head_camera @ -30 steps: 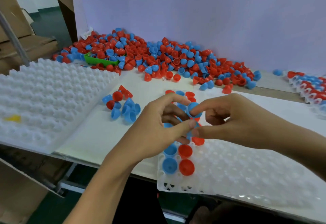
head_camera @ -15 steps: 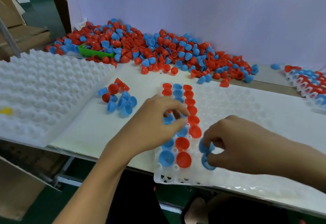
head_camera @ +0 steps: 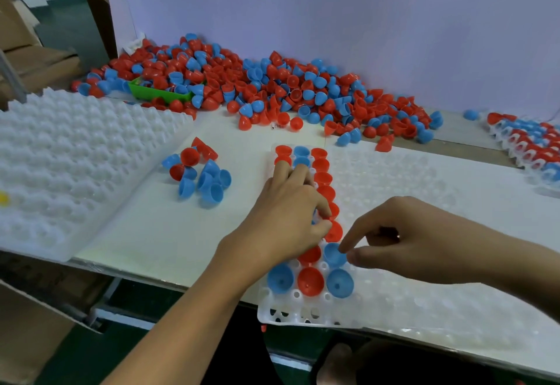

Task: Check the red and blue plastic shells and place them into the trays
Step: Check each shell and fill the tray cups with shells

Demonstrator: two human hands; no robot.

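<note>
Blue plastic sits under your right fingertips [head_camera: 345,251]: thumb and forefinger pinch the rim of a blue shell [head_camera: 333,253] as it seats, open side up, in the third column of the white tray [head_camera: 394,302], one row behind the blue shell at the near edge [head_camera: 340,283]. Your right hand [head_camera: 403,239] arches over bare pockets. Your left hand [head_camera: 288,218] lies across the first two columns, fingers curled down among the blue and red shells there; whether they hold one you cannot tell, since the knuckles hide it.

Outward, a small loose cluster of shells [head_camera: 198,174] waits just left of the tray, the big mixed pile [head_camera: 257,87] spreads along the back wall around a green scoop [head_camera: 151,92], an empty tray stack [head_camera: 75,154] sits far left and a filled tray [head_camera: 533,142] far right.

Risks, as a judgement: the near edge of the tray overhangs the table, so pressing hard there could tip it and spill the rows. Your left palm may also knock seated shells askew, and a blue shell could break the column pattern if dropped in the wrong pocket.

No brand, label or readable writing shows anywhere.
</note>
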